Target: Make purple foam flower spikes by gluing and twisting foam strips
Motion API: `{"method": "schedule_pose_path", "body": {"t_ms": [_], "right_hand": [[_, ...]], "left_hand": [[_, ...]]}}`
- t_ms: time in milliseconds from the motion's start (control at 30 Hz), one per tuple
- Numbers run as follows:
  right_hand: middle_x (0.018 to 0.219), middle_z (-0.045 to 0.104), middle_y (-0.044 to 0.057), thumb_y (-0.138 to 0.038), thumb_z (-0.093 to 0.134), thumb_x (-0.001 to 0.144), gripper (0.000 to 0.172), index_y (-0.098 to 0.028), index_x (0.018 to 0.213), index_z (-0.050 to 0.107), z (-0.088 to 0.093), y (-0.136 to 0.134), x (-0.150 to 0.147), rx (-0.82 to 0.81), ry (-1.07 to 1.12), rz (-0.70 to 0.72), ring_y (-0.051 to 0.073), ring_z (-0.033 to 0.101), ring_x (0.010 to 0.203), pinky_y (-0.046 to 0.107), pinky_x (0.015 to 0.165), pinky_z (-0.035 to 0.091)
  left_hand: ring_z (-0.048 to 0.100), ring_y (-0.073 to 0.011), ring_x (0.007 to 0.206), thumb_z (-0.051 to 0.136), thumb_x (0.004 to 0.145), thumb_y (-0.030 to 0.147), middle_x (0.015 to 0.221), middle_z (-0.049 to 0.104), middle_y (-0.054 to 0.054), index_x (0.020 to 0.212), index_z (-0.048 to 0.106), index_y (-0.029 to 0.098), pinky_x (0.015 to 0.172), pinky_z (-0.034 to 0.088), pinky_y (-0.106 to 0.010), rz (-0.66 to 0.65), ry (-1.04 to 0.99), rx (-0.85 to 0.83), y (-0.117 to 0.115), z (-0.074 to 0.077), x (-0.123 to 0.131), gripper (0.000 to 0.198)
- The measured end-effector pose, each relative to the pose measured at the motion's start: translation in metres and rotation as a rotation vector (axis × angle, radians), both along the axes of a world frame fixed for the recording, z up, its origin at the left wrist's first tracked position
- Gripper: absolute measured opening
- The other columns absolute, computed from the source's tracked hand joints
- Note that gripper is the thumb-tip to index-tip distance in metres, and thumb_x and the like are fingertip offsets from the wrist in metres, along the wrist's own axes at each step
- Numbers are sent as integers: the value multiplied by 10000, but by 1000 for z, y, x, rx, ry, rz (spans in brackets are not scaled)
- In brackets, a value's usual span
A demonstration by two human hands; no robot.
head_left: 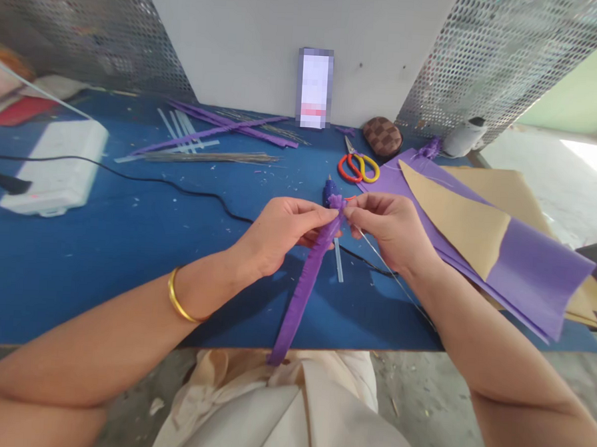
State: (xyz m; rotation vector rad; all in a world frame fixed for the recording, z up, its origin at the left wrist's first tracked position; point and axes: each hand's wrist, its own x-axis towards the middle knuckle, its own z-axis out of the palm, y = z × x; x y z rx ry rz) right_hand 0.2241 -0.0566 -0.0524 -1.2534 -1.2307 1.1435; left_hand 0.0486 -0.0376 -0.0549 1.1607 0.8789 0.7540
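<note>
Pinching a purple strip (305, 287) at its gathered end (336, 201), both hands meeting mid-frame

Long and narrow, the strip slants from the gathered end, just right of the frame's centre, down to the lower middle, where its tail reaches past the near edge of the blue table (126, 268). The left hand (285, 229) lies to the left of that end, thumb and fingers closed on the strip just below the gathers. The right hand (391, 225) comes in from the right, its thumb and forefinger drawn together at the gathers' right side; its other fingers are curled, and what they hold cannot be told.

The relation that seems to count is the angle between two lengths. A thin wire (377, 253) runs from beneath the right fingertips toward the lower right, while the strip falls to the lower left, so they spread apart below the pinch. The strip's tail is nearer the left arm, the wire nearer the right. Just beyond the gathers, toward the top of the frame, lies a blue glue gun (329, 189), partly hidden.
</note>
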Motion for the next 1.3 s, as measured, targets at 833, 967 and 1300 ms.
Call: {"method": "schedule_pose_path", "body": {"t_ms": [833, 967, 1300], "right_hand": [[702, 625, 10, -108, 592, 801, 107, -156, 721, 642, -6, -17, -10, 622, -767, -101, 98, 557, 593, 220, 533, 422], [724, 653, 23, -114, 602, 819, 111, -157, 749, 676, -2, -18, -8, 609, -735, -52, 124, 593, 656, 249, 605, 455], [597, 637, -5, -262, 721, 771, 133, -137, 730, 697, 3, -10, -2, 112, -191, 33, 104, 583, 529, 241, 544, 471]], "left_hand": [[577, -114, 586, 774, 699, 409, 625, 659, -13, 670, 722, 140, 604, 488, -232, 97, -7, 35, -2, -5, 4, 276], [551, -92, 554, 772, 696, 364, 585, 628, 9, 605, 687, 145, 568, 468, -202, 119, 19, 14, -1, -3, 5, 252], [588, -107, 582, 695, 727, 282, 601, 662, 2, 614, 698, 154, 600, 486, -214, 97, 101, 120, 1, 1, 2, 170]]}}
